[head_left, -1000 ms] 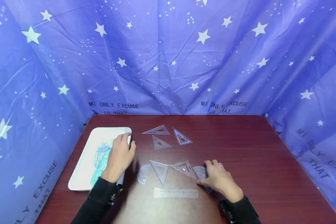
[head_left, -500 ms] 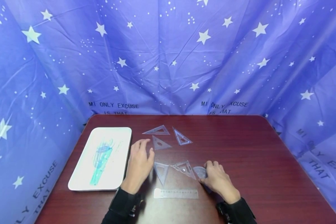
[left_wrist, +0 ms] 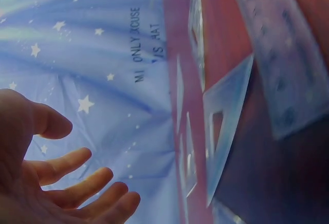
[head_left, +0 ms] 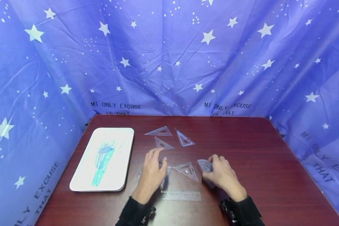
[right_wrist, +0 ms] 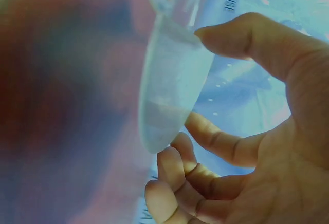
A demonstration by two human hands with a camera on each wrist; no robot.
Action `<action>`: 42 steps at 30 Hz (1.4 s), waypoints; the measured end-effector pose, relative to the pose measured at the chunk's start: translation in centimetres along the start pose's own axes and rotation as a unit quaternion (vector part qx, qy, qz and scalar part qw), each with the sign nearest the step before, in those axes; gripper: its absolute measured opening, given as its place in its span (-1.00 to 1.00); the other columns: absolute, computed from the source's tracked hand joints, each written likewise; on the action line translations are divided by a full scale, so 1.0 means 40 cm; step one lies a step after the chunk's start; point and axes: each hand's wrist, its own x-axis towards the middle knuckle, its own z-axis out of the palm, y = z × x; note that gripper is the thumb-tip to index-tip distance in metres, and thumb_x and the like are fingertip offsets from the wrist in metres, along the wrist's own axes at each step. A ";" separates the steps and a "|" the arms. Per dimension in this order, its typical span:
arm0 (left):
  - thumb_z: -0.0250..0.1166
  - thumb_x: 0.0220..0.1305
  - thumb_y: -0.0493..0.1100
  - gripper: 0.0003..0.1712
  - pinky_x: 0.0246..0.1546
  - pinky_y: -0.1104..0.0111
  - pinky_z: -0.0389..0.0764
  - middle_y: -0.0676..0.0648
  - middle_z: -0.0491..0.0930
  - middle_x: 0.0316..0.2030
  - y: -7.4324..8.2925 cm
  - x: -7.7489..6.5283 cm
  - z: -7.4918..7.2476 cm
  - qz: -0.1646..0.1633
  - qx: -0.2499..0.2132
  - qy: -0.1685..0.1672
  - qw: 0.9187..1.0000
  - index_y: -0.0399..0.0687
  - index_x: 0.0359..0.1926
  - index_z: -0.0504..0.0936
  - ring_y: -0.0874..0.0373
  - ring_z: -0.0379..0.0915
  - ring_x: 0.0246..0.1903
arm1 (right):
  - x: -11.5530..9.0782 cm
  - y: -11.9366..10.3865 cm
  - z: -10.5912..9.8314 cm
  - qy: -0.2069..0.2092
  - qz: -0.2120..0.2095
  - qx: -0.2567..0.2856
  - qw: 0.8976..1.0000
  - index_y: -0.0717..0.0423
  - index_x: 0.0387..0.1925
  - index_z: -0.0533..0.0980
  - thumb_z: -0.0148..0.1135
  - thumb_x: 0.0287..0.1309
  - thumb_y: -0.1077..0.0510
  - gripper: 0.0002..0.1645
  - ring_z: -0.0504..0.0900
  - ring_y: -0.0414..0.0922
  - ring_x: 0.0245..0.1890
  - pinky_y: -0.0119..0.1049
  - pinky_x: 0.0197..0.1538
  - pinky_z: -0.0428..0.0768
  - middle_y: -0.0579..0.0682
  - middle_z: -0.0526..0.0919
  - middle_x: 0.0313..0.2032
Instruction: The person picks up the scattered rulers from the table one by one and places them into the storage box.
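Right hand point(head_left: 223, 175): pinches 1 protractor point(head_left: 204, 165), thumb on one edge, fingers on other; can't tell if lifted. Left hand point(head_left: 151, 172): fingers spread, over second protractor point(head_left: 139, 175) and 1 triangle point(head_left: 169, 172), both partly hidden. 4 more triangles on table point(head_left: 271, 169): 3 far side point(head_left: 166, 146), 1 between hands point(head_left: 194, 176). 1 clear ruler point(head_left: 183, 196) nearest person. 1 white tray point(head_left: 82, 175) left.

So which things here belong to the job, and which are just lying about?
Likely in the job:
protractor, held in the right hand
set square near the left hand
set square between the hands
ruler
three far set squares

Seemingly just lying about:
white tray, untouched, role unclear
starry curtain
table
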 end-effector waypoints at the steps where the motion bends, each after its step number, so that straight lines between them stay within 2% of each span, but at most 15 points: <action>1: 0.37 0.40 -0.22 -0.53 0.32 -0.07 0.63 -0.24 0.66 0.21 0.002 -0.004 0.004 -0.003 -0.011 -0.006 1.000 -0.17 0.29 0.65 -0.17 0.58 0.25 | 0.001 -0.004 -0.007 0.009 -0.008 0.005 1.000 0.22 0.06 0.53 0.57 -0.06 0.02 -0.34 0.57 0.13 -0.12 0.08 -0.20 0.65 0.21 0.56 -0.15; 6: 0.35 0.43 -0.23 -0.56 0.26 -0.10 0.65 -0.23 0.70 0.13 0.011 -0.017 0.025 -0.016 -0.071 -0.034 0.997 -0.17 0.28 0.64 -0.19 0.66 0.16 | 0.003 -0.037 -0.038 0.052 -0.062 0.038 0.996 0.24 0.06 0.54 0.59 -0.06 0.10 -0.35 0.56 0.12 -0.13 0.06 -0.08 0.62 0.23 0.58 -0.12; 11: 0.27 0.53 -0.14 -0.61 0.25 -0.06 0.65 -0.19 0.72 0.12 0.030 -0.023 0.038 -0.026 -0.118 -0.073 0.990 -0.11 0.29 0.64 -0.14 0.68 0.14 | -0.007 -0.082 -0.052 0.083 -0.132 0.065 0.986 0.22 0.06 0.57 0.64 -0.11 0.16 -0.35 0.54 0.02 -0.15 -0.08 -0.10 0.56 0.17 0.60 -0.11; 14: 0.22 0.59 -0.08 -0.62 0.19 0.12 0.72 -0.18 0.75 0.10 0.044 -0.027 0.044 -0.038 -0.181 -0.109 0.977 -0.10 0.30 0.64 -0.07 0.72 0.10 | -0.014 -0.108 -0.050 0.101 -0.167 0.073 0.978 0.21 0.07 0.59 0.66 -0.14 0.19 -0.33 0.53 -0.01 -0.13 -0.10 -0.08 0.55 0.13 0.61 -0.10; 16: 0.21 0.61 -0.07 -0.61 0.14 0.24 0.74 -0.20 0.76 0.08 0.054 -0.030 0.048 -0.046 -0.229 -0.129 0.964 -0.14 0.30 0.63 -0.03 0.74 0.05 | -0.017 -0.123 -0.045 0.112 -0.186 0.075 0.973 0.20 0.07 0.60 0.67 -0.14 0.19 -0.33 0.53 -0.03 -0.11 -0.10 -0.07 0.54 0.10 0.61 -0.11; 18: 0.21 0.62 -0.10 -0.61 0.12 0.28 0.75 -0.23 0.76 0.06 0.064 -0.032 0.053 -0.054 -0.277 -0.144 0.949 -0.20 0.29 0.61 -0.03 0.75 0.03 | -0.020 -0.136 -0.038 0.122 -0.203 0.074 0.969 0.20 0.09 0.60 0.67 -0.14 0.17 -0.32 0.54 -0.02 -0.09 -0.10 -0.06 0.54 0.09 0.62 -0.10; 20: 0.22 0.61 -0.14 -0.63 0.09 0.32 0.77 -0.27 0.76 0.03 0.074 -0.035 0.058 -0.061 -0.311 -0.145 0.937 -0.27 0.26 0.60 -0.04 0.77 -0.01 | -0.022 -0.146 -0.029 0.133 -0.216 0.069 0.965 0.21 0.10 0.59 0.66 -0.11 0.16 -0.32 0.54 -0.01 -0.08 -0.11 -0.05 0.54 0.09 0.62 -0.10; 23: 0.22 0.61 -0.18 -0.67 0.03 0.38 0.78 -0.29 0.78 0.01 0.084 -0.039 0.063 -0.069 -0.339 -0.135 0.928 -0.29 0.22 0.61 -0.05 0.80 -0.03 | -0.028 -0.155 -0.015 0.151 -0.230 0.065 0.959 0.23 0.10 0.59 0.65 -0.10 0.16 -0.32 0.55 0.02 -0.08 -0.10 -0.06 0.56 0.12 0.61 -0.10; 26: 0.21 0.61 -0.21 -0.71 0.00 0.46 0.75 -0.28 0.80 0.02 0.090 -0.040 0.063 -0.072 -0.330 -0.120 0.934 -0.25 0.19 0.63 -0.07 0.80 0.00 | -0.033 -0.162 -0.005 0.169 -0.236 0.062 0.955 0.24 0.10 0.58 0.66 -0.09 0.17 -0.32 0.56 0.03 -0.08 -0.09 -0.07 0.58 0.14 0.61 -0.10; 28: 0.20 0.60 -0.25 -0.74 0.00 0.47 0.75 -0.28 0.80 0.02 0.091 -0.040 0.062 -0.071 -0.331 -0.116 0.934 -0.25 0.17 0.63 -0.09 0.80 0.01 | -0.036 -0.164 0.001 0.182 -0.240 0.059 0.952 0.24 0.10 0.57 0.68 -0.09 0.17 -0.31 0.57 0.03 -0.09 -0.09 -0.08 0.59 0.15 0.62 -0.11; 30: 0.18 0.60 -0.27 -0.75 -0.01 0.45 0.76 -0.28 0.80 0.01 0.090 -0.039 0.061 -0.067 -0.322 -0.113 0.938 -0.25 0.16 0.64 -0.10 0.81 0.00 | -0.037 -0.165 0.005 0.192 -0.244 0.056 0.949 0.24 0.10 0.57 0.71 -0.10 0.16 -0.29 0.58 0.04 -0.09 -0.09 -0.09 0.61 0.17 0.62 -0.11; 33: 0.18 0.60 -0.25 -0.76 -0.04 0.45 0.76 -0.23 0.82 -0.02 0.088 -0.036 0.057 -0.063 -0.299 -0.111 0.945 -0.21 0.14 0.65 -0.02 0.81 -0.06 | -0.037 -0.165 0.006 0.196 -0.250 0.056 0.946 0.24 0.09 0.56 0.74 -0.12 0.18 -0.27 0.58 0.01 -0.10 -0.09 -0.08 0.61 0.16 0.62 -0.11; 36: 0.17 0.61 -0.23 -0.78 -0.09 0.44 0.77 -0.18 0.82 -0.07 0.083 -0.031 0.049 -0.067 -0.278 -0.111 0.952 -0.17 0.11 0.66 0.08 0.80 -0.12 | -0.038 -0.163 0.000 0.183 -0.258 0.066 0.946 0.23 0.12 0.57 0.74 -0.10 0.21 -0.28 0.57 -0.06 -0.11 -0.11 -0.07 0.61 0.13 0.63 -0.09; 42: 0.15 0.62 -0.28 -0.79 -0.20 0.36 0.82 -0.25 0.80 -0.15 0.066 -0.011 0.027 -0.062 -0.301 -0.103 0.946 -0.24 0.07 0.66 0.14 0.77 -0.26 | -0.039 -0.144 -0.016 0.156 -0.266 0.073 0.948 0.21 0.19 0.57 0.69 0.04 0.21 -0.31 0.64 -0.06 -0.01 -0.09 0.03 0.69 0.09 0.66 -0.01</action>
